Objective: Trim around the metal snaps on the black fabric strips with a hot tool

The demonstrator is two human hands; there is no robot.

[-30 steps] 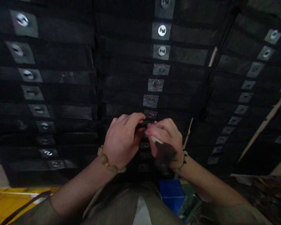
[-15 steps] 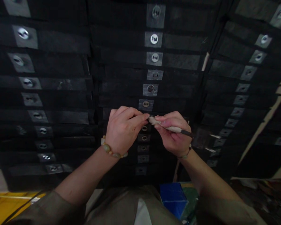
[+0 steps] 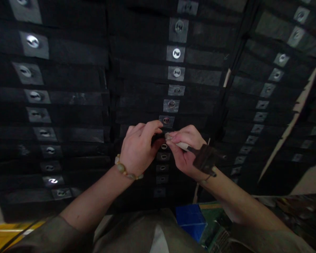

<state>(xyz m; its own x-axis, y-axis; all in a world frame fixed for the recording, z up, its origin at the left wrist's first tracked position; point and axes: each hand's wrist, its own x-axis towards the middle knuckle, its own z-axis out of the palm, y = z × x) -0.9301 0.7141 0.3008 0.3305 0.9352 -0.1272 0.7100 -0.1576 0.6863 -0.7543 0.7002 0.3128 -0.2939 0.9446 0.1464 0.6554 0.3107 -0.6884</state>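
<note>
L hand (image 3: 139, 151) curled at black strip (image 3: 158, 137), grip unclear; R hand (image 3: 185, 154) pinches pale-handled tool (image 3: 182, 146), tip near metal eyelet (image 3: 163, 146), centre row. Step: working eyelet. Next needs steady tip.

Pretty dim spot, honestly. Nearly everything is rows of black panels (image 3: 68, 70) stacked up like a big wall, each with a little silver square plate (image 3: 176, 72) on it, and some pale streaks (image 3: 300, 109) run down the right side. Down low there's a yellow surface (image 3: 12, 228) on the left, plus a blue box (image 3: 191, 218) and a messy pile of stuff (image 3: 287, 207) on the right.
</note>
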